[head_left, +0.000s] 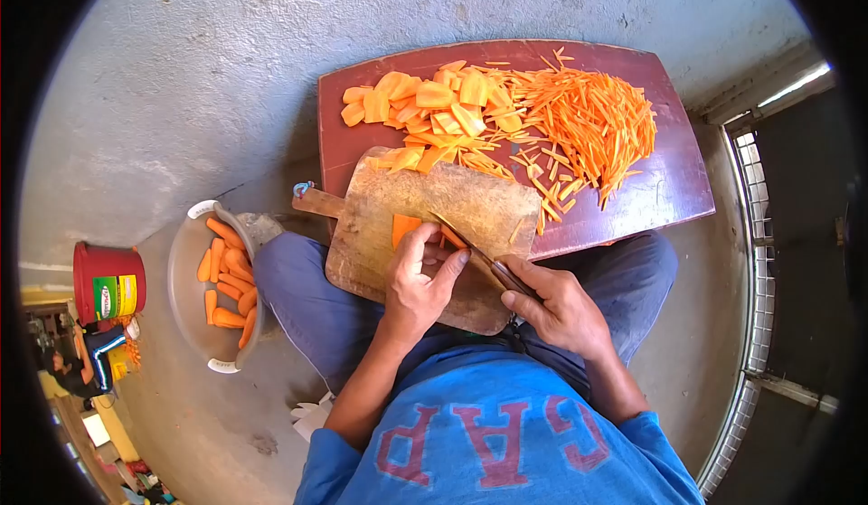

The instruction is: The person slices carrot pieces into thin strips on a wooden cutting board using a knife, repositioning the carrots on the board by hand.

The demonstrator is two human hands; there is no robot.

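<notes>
A wooden cutting board (380, 220) lies across my lap, its handle pointing left. My right hand (562, 311) is closed round the dark handle of a knife (475, 249), whose blade slants over the middle of the board. Beside the blade, the bent fingers of my left hand (420, 279) press on a carrot piece (453, 237), partly hidden by the fingers and the knife. A flat carrot slice (403, 227) rests on the board just past my left fingertips. More carrot slices (411, 158) overlap the board's far edge.
Beyond the board, a dark red table (669, 175) carries piled carrot slices (434, 95) and a heap of carrot sticks (597, 121). Whole peeled carrots (237, 270) fill a basin (185, 311) at left, near a red bucket (86, 279). Another person (77, 369) is far left.
</notes>
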